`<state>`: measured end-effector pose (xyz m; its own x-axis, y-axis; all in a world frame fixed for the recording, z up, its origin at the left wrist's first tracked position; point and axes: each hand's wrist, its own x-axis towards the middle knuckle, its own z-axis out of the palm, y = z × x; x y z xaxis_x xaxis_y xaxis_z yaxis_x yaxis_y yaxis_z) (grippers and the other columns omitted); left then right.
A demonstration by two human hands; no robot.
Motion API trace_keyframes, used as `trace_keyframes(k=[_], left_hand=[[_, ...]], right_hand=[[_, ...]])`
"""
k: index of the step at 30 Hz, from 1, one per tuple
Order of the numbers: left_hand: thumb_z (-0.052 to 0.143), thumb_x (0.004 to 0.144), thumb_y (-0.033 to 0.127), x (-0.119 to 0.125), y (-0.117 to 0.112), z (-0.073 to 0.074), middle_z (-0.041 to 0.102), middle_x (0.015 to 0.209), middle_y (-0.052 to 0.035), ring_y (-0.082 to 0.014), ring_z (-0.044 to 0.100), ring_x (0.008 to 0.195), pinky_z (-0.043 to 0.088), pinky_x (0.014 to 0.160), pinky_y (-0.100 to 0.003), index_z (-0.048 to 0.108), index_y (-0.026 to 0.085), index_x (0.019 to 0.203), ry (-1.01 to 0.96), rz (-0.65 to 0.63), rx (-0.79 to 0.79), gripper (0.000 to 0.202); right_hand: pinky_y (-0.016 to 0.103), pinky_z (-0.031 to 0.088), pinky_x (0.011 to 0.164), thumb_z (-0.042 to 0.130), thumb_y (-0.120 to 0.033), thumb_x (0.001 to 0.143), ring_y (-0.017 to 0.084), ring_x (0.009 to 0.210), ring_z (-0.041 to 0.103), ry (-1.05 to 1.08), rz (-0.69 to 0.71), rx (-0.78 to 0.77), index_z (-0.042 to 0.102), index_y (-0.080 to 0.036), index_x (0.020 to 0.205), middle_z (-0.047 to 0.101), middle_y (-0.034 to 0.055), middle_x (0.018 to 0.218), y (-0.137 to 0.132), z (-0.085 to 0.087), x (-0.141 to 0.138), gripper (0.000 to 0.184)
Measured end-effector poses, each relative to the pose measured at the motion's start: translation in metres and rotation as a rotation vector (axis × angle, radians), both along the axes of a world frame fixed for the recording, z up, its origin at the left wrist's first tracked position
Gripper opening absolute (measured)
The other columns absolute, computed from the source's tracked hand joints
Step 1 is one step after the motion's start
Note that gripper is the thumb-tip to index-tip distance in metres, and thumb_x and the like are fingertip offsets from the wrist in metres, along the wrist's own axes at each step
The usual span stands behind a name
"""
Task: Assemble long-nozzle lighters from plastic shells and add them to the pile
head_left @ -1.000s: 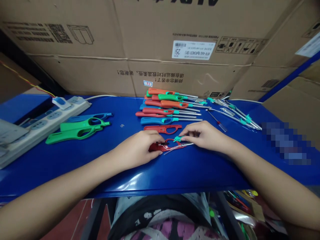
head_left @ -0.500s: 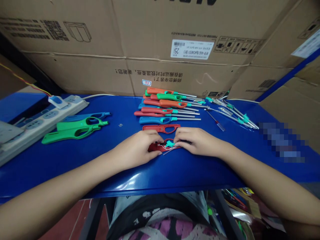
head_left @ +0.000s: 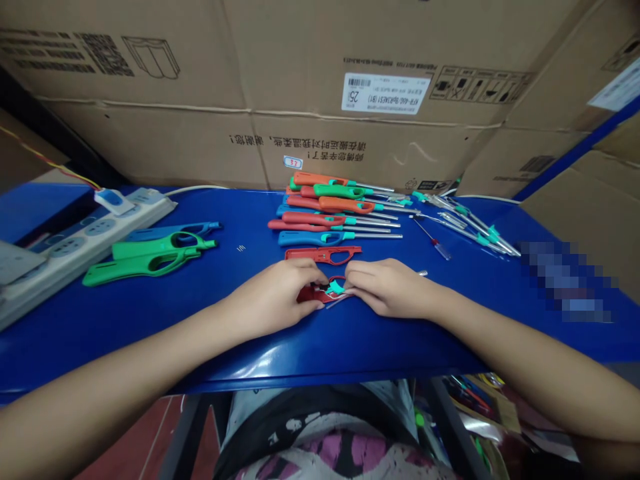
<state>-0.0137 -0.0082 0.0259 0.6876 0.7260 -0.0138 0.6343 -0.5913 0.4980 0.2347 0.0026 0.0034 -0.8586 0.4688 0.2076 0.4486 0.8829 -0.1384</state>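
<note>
One red lighter shell (head_left: 313, 295) lies on the table (head_left: 150, 313) — left hand (head_left: 277, 297) palm-down pinching it, right hand (head_left: 385, 288) palm-down pinching one teal trigger (head_left: 336, 288) against it — one spare red shell (head_left: 323, 254) just behind, two green shells (head_left: 150, 257) at left.

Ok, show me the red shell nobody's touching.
The empty red shell lying free beyond the left hand and right hand, which hold the other red shell.

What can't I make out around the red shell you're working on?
Head view only:
Red shell: mostly covered by the left hand; its inside is hidden.
Teal piece: the right hand hides whether it is seated.
Metal rod: only the tip shows past the right hand.
Tiny metal bits: too small to identify.
Area at far right: blurred out.
</note>
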Motion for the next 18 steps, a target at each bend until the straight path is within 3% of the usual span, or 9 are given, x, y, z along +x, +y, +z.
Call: trace_keyframes(k=[18], left_hand=[[0.066,0.09,0.016,-0.0004,-0.0045,-0.0045,0.067,0.108,-0.0077,-0.0248,0.064,0.104,0.052,0.092,-0.039,0.068,0.016,0.112,-0.002,-0.019,0.05,0.022]], right_hand=[[0.028,0.028,0.056,0.036,-0.017,0.102,0.013,0.064,0.043,-0.111,0.058,0.151,0.061,-0.014,0.091,0.059,0.0047,0.085,-0.0052,0.0051,-0.001,0.027]])
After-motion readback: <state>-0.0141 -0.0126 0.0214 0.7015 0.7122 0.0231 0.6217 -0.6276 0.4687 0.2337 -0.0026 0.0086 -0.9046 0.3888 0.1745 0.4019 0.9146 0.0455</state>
